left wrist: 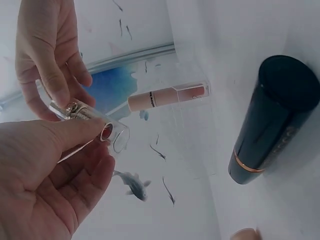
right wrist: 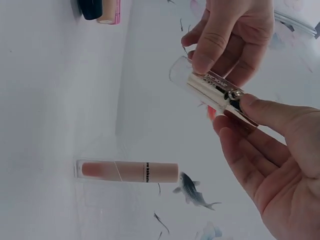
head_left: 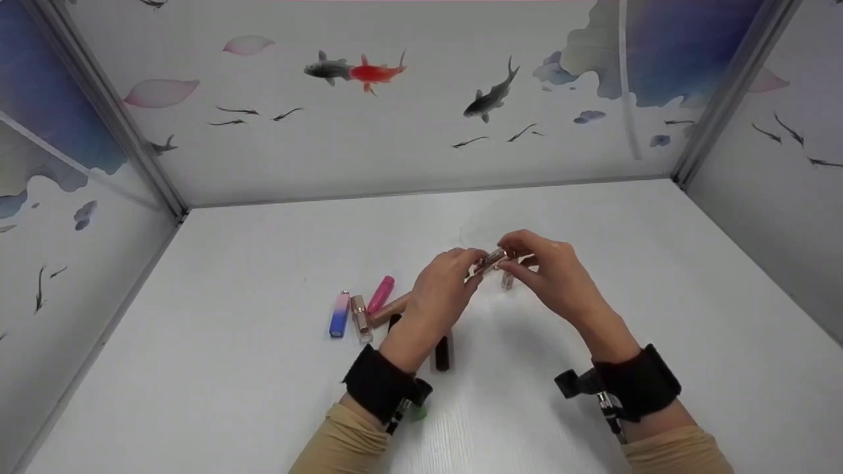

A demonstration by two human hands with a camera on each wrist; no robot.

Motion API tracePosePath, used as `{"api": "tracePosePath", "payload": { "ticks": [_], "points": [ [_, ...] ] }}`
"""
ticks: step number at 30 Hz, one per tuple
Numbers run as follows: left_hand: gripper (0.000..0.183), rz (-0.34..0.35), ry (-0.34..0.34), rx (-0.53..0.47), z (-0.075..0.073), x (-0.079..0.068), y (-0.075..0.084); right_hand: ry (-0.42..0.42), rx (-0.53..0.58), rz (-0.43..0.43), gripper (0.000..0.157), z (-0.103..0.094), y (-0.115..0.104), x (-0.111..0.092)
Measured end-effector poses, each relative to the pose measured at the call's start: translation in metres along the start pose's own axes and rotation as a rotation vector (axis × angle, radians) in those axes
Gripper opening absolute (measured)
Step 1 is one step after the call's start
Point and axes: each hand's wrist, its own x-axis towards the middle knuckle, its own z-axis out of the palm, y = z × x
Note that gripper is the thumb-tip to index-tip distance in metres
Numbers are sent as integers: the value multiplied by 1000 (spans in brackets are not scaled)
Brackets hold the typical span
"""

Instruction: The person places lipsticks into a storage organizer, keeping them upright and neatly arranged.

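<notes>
Gold and clear, the lipstick (right wrist: 214, 90) is held above the desk (head_left: 230, 263), as I see from afar. The left hand (head_left: 440, 289) pinches its clear end, and the right hand (head_left: 558, 276) pinches its gold end. Near the right hand, a peach gloss (right wrist: 130, 171) stands upright on the desk. Further left, I see one magenta tube (head_left: 380, 294).

Tilted gold, clear-ended lipstick tube (right wrist: 214, 95), aloft above white table (head_left: 217, 342)

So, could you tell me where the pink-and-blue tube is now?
In the head view, the pink-and-blue tube is on the white table, left of the left hand, just beside a gold tube.
</notes>
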Motion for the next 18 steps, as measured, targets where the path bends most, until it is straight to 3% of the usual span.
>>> {"api": "tracePosePath", "payload": {
  "ticks": [3, 7, 12, 18],
  "points": [
    [31, 8, 33, -59, -1, 1, 2, 88, -25, 1, 26, 3, -1, 2],
    [37, 19, 24, -144, -1, 3, 4, 191, -62, 7, 27, 8, 2, 4],
    [50, 59, -70, -246, 0, 6, 4, 285, -97, -5, 30, 12, 4, 5],
    [70, 112, -206, -384, 1, 9, -1, 321, -117, 1, 30, 13, 7, 8]
  ]
}}
